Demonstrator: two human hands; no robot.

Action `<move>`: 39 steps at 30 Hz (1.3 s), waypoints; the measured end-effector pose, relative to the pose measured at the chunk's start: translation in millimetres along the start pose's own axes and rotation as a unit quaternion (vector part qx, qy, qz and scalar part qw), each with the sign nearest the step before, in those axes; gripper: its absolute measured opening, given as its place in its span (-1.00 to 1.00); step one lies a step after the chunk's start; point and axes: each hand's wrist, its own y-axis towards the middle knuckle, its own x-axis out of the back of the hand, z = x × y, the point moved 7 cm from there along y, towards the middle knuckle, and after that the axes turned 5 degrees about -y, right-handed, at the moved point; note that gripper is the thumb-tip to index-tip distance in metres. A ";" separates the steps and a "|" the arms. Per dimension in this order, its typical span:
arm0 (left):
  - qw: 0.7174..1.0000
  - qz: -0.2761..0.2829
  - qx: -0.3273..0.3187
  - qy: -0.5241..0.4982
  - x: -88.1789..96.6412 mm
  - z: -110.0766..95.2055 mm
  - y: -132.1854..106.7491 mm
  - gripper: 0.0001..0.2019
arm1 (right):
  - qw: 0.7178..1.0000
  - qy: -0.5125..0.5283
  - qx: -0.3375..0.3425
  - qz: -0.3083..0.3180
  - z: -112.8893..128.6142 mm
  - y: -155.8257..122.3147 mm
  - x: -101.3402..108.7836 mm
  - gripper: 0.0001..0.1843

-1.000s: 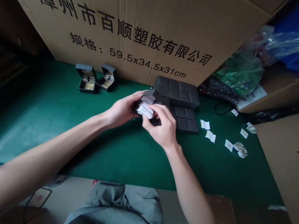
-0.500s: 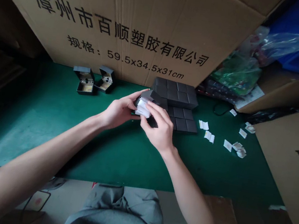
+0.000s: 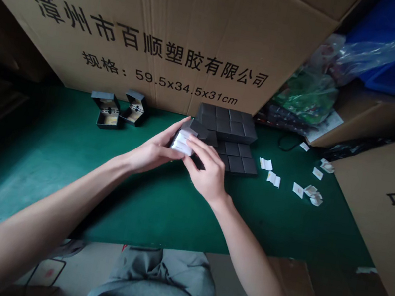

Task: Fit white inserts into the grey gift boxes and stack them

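Observation:
My left hand point(image 3: 155, 151) is closed around a small dark hinged jewellery box point(image 3: 197, 129) with its lid up. A white padded insert point(image 3: 183, 143) with ridges sits at the opening of this box. My right hand point(image 3: 209, 170) has its fingertips on the insert from the right, thumb near its lower edge. Stacked dark boxes point(image 3: 225, 120), closed, stand just behind my hands. To the left, two open boxes, one dark box point(image 3: 107, 118) and a second dark box point(image 3: 135, 108), show pale linings.
A green table point(image 3: 156, 212) lies under everything. Behind it rises a large printed carton point(image 3: 168, 6); another carton point(image 3: 391, 185) stands at the right. Several small white pieces point(image 3: 273, 179) are scattered on the right. Plastic bags point(image 3: 312, 94) and a blue bin point(image 3: 383, 53) are at the back right.
The white insert appears straighter and more level at the box opening. My right fingers have shifted slightly over it. The whole view has moved a little.

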 end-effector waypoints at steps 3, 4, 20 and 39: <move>1.000 -0.019 0.011 -0.021 0.7 0.1 0.3 0.11 | 1.000 0.002 0.005 -0.002 -0.9 -0.2 0.2 -0.69; 0.999 -0.023 0.013 -0.031 0.8 0.0 0.4 0.13 | 1.000 0.001 0.010 -0.006 -0.6 -0.2 0.8 -0.69; 1.000 -0.003 0.005 0.008 1.9 -3.0 0.3 0.01 | 0.998 0.004 0.024 -0.059 4.1 0.9 6.9 -0.68; 1.000 0.001 0.002 0.028 2.4 2.8 2.4 -0.12 | 0.991 -0.031 0.014 -0.126 5.3 -4.5 11.7 -0.77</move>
